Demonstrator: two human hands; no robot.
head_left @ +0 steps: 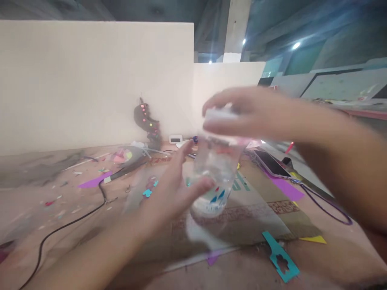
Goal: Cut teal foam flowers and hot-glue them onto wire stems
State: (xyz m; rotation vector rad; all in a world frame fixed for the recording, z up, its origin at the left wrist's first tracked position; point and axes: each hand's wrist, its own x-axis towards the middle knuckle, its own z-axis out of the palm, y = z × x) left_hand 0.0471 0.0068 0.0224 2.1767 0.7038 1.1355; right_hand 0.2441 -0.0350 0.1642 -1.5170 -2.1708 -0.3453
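Observation:
A clear jar (216, 169) with blue and red printed shapes stands slightly tilted over the middle of the work surface, blurred by motion. From above, my right hand (244, 114) grips its pale top (222, 115) between thumb and fingers; whether this is a lid, I cannot tell. Reaching in from the left, my left hand (178, 181) has its thumb stretched across the front of the jar and its fingers apart at the jar's left side. Beneath the jar lies a printed cardboard sheet (260, 221).
Turquoise flower cutouts (147, 193) lie left of the jar, a turquoise punched strip (282, 257) front right. A phone (272, 163) with a cord loop rests at right. A black cable (69, 222) crosses the left. A dark crescent decoration (145, 117) stands before the white partition (96, 80).

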